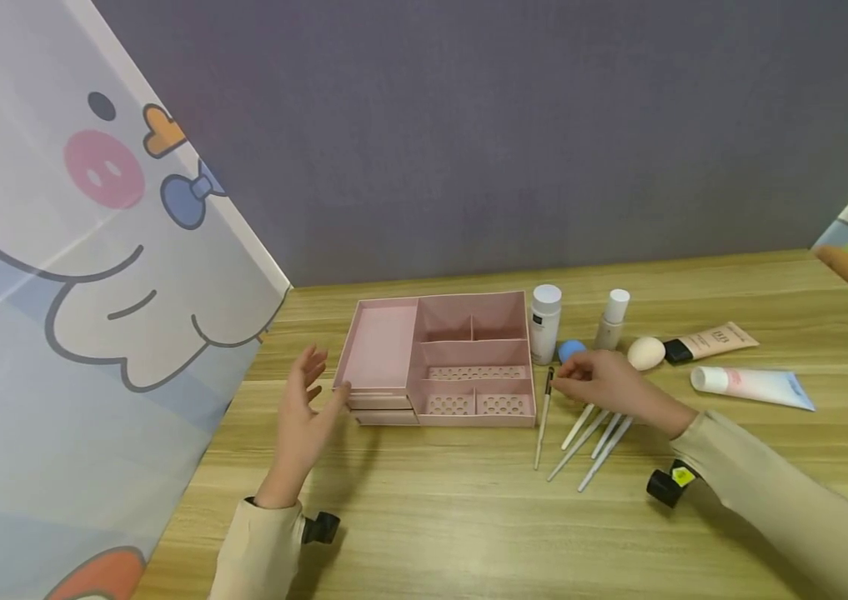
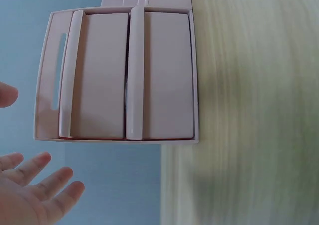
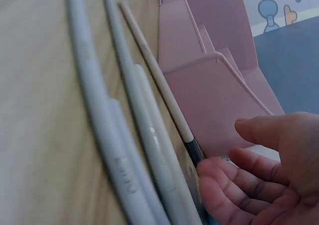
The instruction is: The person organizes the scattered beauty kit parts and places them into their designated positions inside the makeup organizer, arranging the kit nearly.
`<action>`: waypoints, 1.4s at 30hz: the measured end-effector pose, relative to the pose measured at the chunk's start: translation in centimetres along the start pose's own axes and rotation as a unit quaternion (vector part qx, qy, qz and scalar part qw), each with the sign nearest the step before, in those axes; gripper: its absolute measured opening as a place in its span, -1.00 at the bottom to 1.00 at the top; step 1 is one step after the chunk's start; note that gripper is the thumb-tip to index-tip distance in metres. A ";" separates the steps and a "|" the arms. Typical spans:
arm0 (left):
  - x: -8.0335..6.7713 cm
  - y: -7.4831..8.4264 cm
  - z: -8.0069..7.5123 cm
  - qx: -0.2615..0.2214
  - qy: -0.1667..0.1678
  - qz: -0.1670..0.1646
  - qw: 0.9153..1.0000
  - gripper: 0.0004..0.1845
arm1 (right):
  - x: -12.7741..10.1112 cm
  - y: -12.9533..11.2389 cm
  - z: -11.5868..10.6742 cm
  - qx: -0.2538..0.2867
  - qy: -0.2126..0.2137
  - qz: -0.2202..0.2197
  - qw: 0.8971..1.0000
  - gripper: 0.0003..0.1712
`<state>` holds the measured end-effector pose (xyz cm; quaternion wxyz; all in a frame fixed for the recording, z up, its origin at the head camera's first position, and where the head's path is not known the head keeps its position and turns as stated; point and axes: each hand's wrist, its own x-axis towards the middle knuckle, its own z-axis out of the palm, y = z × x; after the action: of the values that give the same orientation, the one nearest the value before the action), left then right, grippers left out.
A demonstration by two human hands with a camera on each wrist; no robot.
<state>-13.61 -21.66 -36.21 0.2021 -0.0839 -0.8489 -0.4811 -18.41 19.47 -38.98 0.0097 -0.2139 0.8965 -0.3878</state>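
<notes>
A pink compartment organizer (image 1: 442,358) with drawers on its left side (image 2: 124,75) stands on the wooden table (image 1: 469,517). My left hand (image 1: 316,375) hovers open just left of the drawers, fingers spread (image 2: 45,182), touching nothing. Several white-handled makeup brushes (image 1: 589,433) lie right of the organizer. My right hand (image 1: 569,375) hangs over their upper ends. Its fingertips (image 3: 224,177) reach the dark ferrule of the leftmost brush (image 3: 192,147), with the thumb held apart above; no firm grip shows.
Behind the right hand stand a white bottle (image 1: 545,323) and a small bottle (image 1: 611,319), with a blue sponge (image 1: 571,349) and a beige egg sponge (image 1: 645,352). Two tubes (image 1: 710,342) (image 1: 752,387) lie further right. Cartoon panels (image 1: 56,292) flank the table.
</notes>
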 end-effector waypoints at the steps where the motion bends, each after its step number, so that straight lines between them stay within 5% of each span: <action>1: 0.0 -0.1 0.0 -0.009 -0.001 -0.007 1.000 -0.31 | 0.3 0.0 0.0 0.010 -0.011 0.015 1.000 -0.85; 8: 0.1 -0.9 0.4 -0.069 0.004 -0.035 0.997 -0.35 | 1.9 0.3 0.2 0.130 -0.106 0.148 0.975 -0.70; 16: 0.0 -1.6 1.4 -0.101 0.004 -0.064 0.993 -0.42 | 2.7 0.6 0.7 0.146 -0.149 0.214 0.954 -0.62; 24: 0.0 -1.9 1.9 -0.118 -0.002 -0.067 0.991 -0.49 | 3.1 0.2 1.3 0.066 -0.148 0.185 0.969 -0.56; 42: -0.1 -2.3 2.2 -0.159 0.007 -0.088 0.983 -0.53 | 2.7 -0.7 1.8 0.040 -0.122 0.150 0.980 -0.72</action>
<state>-14.90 -20.96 -39.03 0.1489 -0.0362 -0.7645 -0.6262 -20.29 16.73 -39.39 0.1855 -0.1219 0.8942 -0.3888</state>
